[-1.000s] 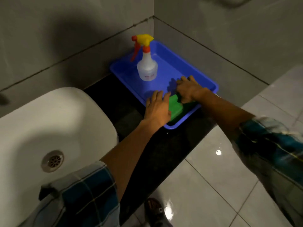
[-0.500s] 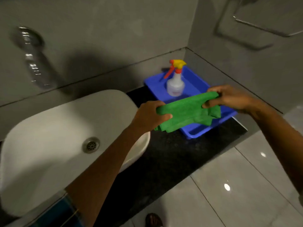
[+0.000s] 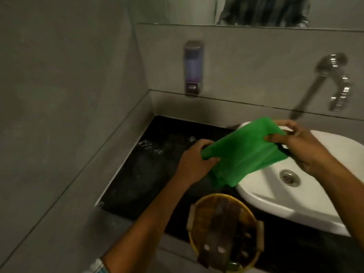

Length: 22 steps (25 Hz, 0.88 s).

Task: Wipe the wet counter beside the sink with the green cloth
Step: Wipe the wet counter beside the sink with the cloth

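Left hand point(image 3: 194, 161) clamped on the lower left corner of the green cloth point(image 3: 244, 152), thumb over the top, fingers curled beneath. Right hand point(image 3: 299, 146) pinched shut on the upper right edge, thumb and fingertips gripping the fold. Cloth stretched between the two, held in the air, slanting up from left to right, straddling the rim of the white sink point(image 3: 307, 196) and the dark table point(image 3: 141, 174). Lower folds hanging loose, clear of the surface as far as can be told. Looks like a spread-out grip, opening the cloth to give a broad face for wiping.

Wet patch glinting on the black table to the left of the sink, droplets catching light near the back wall. Plenty of bare surface there, boxed in by the grey wall on the left and behind. Metal edging running along the left wall, so strokes likely need to stop short of that corner. Sink bulging in from the right, narrowing the lane. Round yellow basket point(image 3: 222, 231) sitting at the front edge, just beside the sink and close under the left forearm, worth steering around. Soap dispenser point(image 3: 192, 67) and tap point(image 3: 334, 79) mounted well up the wall, out of the way. Wiping judged not yet begun; next, probably, lowering the cloth flat on the puddle.
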{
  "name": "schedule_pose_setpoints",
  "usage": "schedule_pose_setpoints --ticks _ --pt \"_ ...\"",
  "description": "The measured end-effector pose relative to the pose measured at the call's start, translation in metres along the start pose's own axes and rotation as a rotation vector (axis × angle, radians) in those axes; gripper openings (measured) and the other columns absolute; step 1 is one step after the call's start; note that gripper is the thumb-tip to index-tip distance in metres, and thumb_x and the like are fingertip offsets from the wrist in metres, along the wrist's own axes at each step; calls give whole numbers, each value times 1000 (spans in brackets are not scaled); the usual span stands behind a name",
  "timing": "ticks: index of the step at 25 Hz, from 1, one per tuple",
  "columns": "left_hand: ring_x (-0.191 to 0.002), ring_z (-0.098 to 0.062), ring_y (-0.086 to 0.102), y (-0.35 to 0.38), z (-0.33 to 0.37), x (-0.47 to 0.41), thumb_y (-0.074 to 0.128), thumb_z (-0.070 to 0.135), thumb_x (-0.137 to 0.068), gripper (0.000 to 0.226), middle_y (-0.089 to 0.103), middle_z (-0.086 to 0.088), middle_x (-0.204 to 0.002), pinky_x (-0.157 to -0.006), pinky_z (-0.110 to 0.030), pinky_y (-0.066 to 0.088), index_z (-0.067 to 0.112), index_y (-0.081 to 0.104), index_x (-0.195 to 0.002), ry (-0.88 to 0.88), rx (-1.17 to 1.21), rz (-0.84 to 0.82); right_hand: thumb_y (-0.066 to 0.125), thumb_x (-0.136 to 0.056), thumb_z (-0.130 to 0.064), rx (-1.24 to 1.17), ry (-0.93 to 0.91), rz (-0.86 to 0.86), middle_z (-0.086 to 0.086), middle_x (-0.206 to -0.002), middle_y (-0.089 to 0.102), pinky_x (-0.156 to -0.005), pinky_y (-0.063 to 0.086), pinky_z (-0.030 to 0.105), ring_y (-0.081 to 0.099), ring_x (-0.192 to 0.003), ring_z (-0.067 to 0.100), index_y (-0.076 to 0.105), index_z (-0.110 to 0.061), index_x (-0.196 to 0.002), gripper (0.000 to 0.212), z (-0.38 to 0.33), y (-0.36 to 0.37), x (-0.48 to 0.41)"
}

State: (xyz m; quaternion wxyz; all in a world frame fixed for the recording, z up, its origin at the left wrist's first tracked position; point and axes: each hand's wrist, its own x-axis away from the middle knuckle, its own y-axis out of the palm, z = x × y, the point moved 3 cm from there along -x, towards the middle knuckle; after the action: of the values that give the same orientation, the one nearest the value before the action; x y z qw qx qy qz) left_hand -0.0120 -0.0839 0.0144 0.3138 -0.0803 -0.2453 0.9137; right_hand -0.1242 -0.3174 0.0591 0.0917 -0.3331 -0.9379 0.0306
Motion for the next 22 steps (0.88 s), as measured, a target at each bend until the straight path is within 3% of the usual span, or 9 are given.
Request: schedule_pose_setpoints --ticks 2,4,6,9,11,14,16,19,22 --pt "-97 -26 66 -36 -57 11 74 24 -74 42 69 -9 -107 -81 -41 57 17 60 -113 -161 43 11 71 -74 9 160 29 -34 10 -82 72 -60 59 29 70 -68 22 65 -9 -106 37 17 79 -19" --pt "-100 -31 66 -41 -98 18 74 20 -76 46 65 -16 -115 -81 -50 58 11 57 -118 -310 203 -33 71 -76 7 329 32 -34 22 -98 71 -81 58 44 69 -86 35 64 -1 -107 33 32 134 -36" --pt "-102 -32 65 -34 -121 18 74 22 -77 54 62 -19 -123 -83 -52 57 9 52 -125 -417 317 -47 72 -78 -2 549 -29 -42 25 -111 68 -91 53 44 66 -100 37 62 -3 -112 36 41 169 -56" --pt "-125 -30 50 -32 -155 17 64 46 -80 68 53 -14 -137 -104 -48 43 18 40 -137 -289 -141 -42 67 -84 -28 1093 -125 -48 21 -138 49 -104 37 49 45 -128 36 41 -10 -137 62 72 205 -64" --pt "-137 -27 35 -50 -191 24 48 53 -87 61 43 -11 -147 -111 -50 33 21 37 -138 -145 -475 56 52 -91 -43 1114 -59 -36 17 -150 34 -111 26 55 28 -140 32 30 -11 -144 66 110 231 -54" --pt "-148 -24 8 -84 -265 36 22 63 -89 68 16 -10 -160 -120 -50 14 25 22 -146 -201 -734 65 30 -91 -65 1035 169 19 17 -161 8 -116 10 59 2 -149 31 11 -9 -151 84 170 268 -41" --pt "-148 -23 1 -93 -297 36 10 69 -85 76 7 -9 -162 -120 -49 8 27 14 -148 -193 -796 72 31 -91 -64 1112 115 113 23 -160 7 -115 10 63 5 -148 35 11 -5 -151 86 197 274 -48" --pt "-147 -24 12 -93 -304 31 19 70 -86 73 15 -8 -160 -119 -50 14 30 18 -148 -163 -820 97 37 -96 -44 1145 15 245 25 -156 24 -115 17 61 20 -145 37 25 -5 -148 66 207 257 -90" --pt "-147 -23 15 -95 -302 28 24 70 -85 74 16 -5 -160 -118 -49 13 31 20 -147 -165 -804 119 37 -98 -36 1125 26 270 20 -156 27 -115 19 59 21 -145 34 29 -8 -147 57 197 248 -148"
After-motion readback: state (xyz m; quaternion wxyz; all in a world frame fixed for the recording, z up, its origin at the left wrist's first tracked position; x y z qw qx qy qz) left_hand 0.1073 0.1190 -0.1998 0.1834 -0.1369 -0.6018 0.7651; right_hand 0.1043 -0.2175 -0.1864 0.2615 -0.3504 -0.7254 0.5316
